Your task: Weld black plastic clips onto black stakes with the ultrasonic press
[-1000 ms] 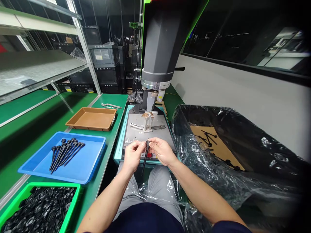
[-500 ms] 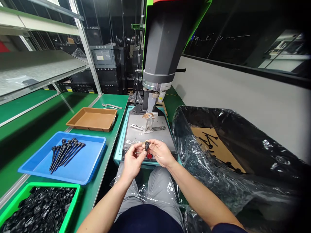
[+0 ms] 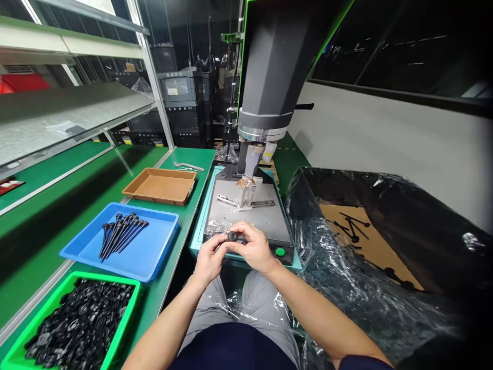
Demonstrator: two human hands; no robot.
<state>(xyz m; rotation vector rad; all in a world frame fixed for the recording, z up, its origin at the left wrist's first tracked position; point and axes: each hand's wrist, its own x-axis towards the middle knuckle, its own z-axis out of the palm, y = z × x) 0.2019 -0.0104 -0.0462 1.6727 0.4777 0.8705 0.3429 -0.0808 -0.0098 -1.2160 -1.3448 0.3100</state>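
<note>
Both hands meet in front of the press's metal base plate [image 3: 265, 220], holding one small black round-headed part [image 3: 232, 236]. Its round end faces me, while fingers hide much of the rest. My left hand [image 3: 210, 259] pinches it from the left with thumb and fingers. On the other side, my right hand [image 3: 254, 250] has its fingers curled over and around it. Behind the hands, an upright metal fixture [image 3: 247, 195] stands on the plate under the press head [image 3: 265, 77]. A green button [image 3: 280, 252] shows right of my right hand.
To the left are a blue tray [image 3: 164, 257] with several long black round-headed pins [image 3: 123, 231], a green bin [image 3: 133, 308] full of small black parts, a brown tray [image 3: 159, 198] and a wrench [image 3: 188, 166]. A plastic-lined box [image 3: 308, 180] with black pins stands right.
The round end of the part has turned toward me, and my right fingers have closed further over it. My view has swung left; the green button shows and the red one is hidden.
</note>
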